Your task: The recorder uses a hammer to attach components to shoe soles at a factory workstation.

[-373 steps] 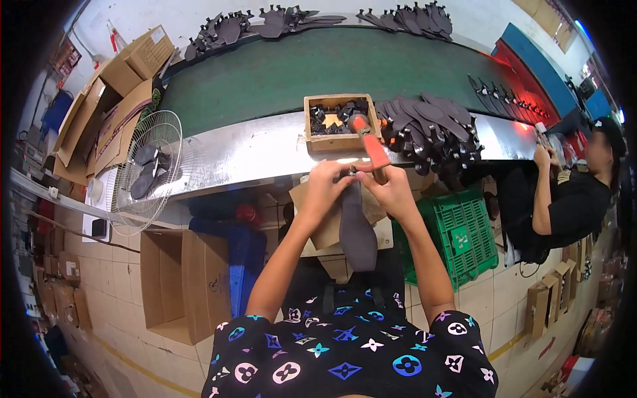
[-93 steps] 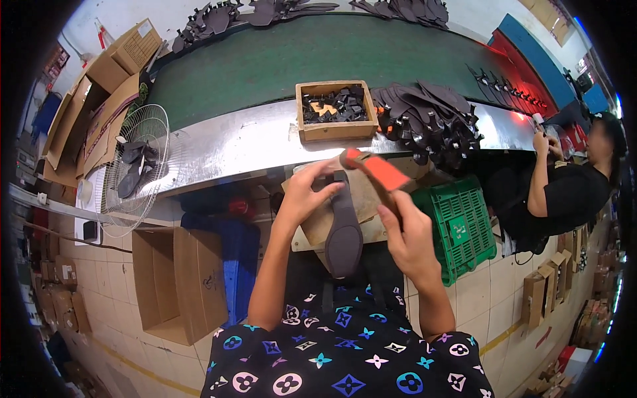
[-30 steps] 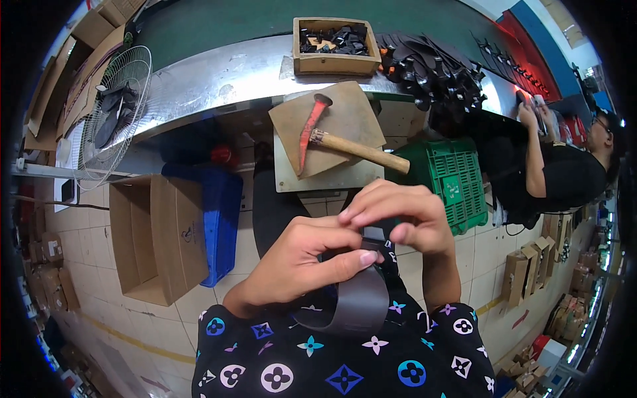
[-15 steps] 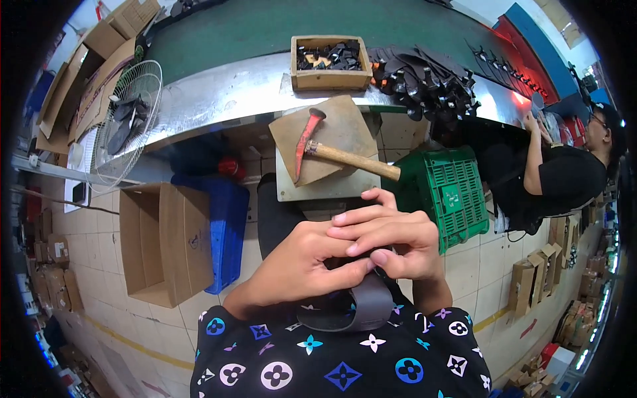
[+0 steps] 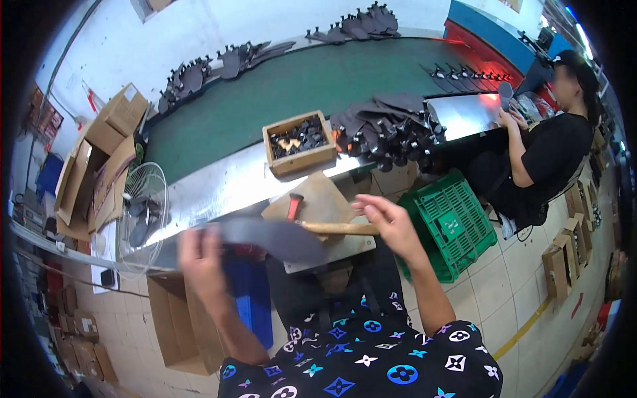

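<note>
Because the left hand (image 5: 204, 264) and the sole (image 5: 272, 239) are both blurred, the exact hold is hard to read, but that grip looks closed on one end of the sole, the rest jutting out to the right. The sole is up in the air, in front of the metal surface (image 5: 219, 207) and over the near left side of the small stand (image 5: 358, 247). If the fingers pinch only that end, as they seem to, the sole could twist or slip free and drop toward the blue bin (image 5: 253, 302) or the cardboard box (image 5: 176, 325). It also crosses in front of part of the hammer (image 5: 338, 228); swung low, it might knock the hammer, which lies on the brown board (image 5: 325, 192) with its handle reaching past the board. The right hand (image 5: 397, 233) has a loosely open grip with nothing in it, near the handle's end; whether they touch I cannot tell. A careless brush there could tip the hammer off. A wide reach leftward might catch the wire fan (image 5: 141, 219)
</note>
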Demonstrator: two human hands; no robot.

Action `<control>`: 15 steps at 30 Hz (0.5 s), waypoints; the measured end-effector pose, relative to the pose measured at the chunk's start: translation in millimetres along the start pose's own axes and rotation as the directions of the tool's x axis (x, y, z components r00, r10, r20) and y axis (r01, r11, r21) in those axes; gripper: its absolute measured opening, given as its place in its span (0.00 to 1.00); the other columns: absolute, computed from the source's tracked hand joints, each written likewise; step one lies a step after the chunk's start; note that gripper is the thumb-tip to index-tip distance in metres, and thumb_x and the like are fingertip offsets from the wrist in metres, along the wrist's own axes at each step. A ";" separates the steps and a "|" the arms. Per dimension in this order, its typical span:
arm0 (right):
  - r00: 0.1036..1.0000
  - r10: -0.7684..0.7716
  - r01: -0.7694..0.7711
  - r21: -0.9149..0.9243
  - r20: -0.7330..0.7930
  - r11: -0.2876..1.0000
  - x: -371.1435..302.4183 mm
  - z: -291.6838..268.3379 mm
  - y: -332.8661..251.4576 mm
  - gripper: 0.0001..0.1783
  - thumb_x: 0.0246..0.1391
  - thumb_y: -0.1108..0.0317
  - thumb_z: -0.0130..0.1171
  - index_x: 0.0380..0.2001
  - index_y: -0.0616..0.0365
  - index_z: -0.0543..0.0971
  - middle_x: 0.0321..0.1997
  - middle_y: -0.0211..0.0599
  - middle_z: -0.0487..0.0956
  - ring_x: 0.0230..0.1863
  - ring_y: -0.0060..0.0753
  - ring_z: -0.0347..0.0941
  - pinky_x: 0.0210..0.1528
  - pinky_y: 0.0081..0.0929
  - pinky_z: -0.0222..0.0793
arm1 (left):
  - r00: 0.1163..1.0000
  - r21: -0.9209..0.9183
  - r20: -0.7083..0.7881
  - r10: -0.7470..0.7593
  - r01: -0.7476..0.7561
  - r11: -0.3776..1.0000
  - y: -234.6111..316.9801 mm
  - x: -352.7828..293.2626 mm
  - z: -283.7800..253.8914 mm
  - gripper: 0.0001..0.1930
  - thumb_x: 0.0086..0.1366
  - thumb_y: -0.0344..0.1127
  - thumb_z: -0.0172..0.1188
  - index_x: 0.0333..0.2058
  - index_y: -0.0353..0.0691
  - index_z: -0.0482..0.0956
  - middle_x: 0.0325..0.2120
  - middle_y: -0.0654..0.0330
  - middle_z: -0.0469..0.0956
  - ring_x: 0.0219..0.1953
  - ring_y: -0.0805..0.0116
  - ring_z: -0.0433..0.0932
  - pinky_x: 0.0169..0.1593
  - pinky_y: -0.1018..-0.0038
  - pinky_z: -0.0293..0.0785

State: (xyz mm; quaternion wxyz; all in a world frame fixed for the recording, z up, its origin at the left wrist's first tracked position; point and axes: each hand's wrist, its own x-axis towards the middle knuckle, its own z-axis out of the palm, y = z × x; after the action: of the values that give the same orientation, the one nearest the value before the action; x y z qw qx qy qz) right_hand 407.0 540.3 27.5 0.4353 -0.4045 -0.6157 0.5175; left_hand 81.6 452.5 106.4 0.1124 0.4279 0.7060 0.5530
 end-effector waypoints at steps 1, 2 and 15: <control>0.997 0.015 -0.013 0.024 -0.074 1.000 6.5 -9.4 6.8 0.19 0.68 0.65 0.52 0.56 0.66 0.75 0.49 0.41 0.82 0.49 0.28 0.78 0.55 0.25 0.71 | 0.987 0.046 -0.157 0.017 -0.010 0.999 -7.9 13.6 -22.8 0.11 0.68 0.37 0.62 0.40 0.33 0.79 0.31 0.60 0.78 0.30 0.71 0.75 0.29 0.79 0.70; 0.987 0.031 -0.024 0.043 -0.160 0.999 13.6 -22.4 16.4 0.18 0.68 0.65 0.52 0.54 0.67 0.76 0.48 0.42 0.82 0.47 0.27 0.78 0.53 0.24 0.72 | 0.953 0.079 -0.302 0.039 -0.016 0.997 -17.2 31.2 -39.4 0.13 0.68 0.39 0.61 0.42 0.34 0.78 0.32 0.59 0.77 0.32 0.71 0.76 0.27 0.79 0.70; 0.839 -0.526 0.096 -0.914 -0.138 0.393 194.7 -97.5 45.1 0.17 0.58 0.62 0.59 0.40 0.67 0.80 0.41 0.51 0.80 0.42 0.54 0.77 0.48 0.39 0.72 | 0.930 0.463 -0.356 0.091 0.091 0.882 -102.8 107.2 -70.1 0.35 0.66 0.46 0.64 0.62 0.27 0.64 0.56 0.40 0.71 0.39 0.54 0.77 0.46 0.65 0.74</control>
State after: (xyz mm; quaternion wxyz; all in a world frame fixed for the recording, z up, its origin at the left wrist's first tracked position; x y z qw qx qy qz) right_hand 445.1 759.0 14.0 0.3709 -0.5408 -0.7520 -0.0674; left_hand -77.3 480.3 75.4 -0.1289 0.3313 0.8276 0.4345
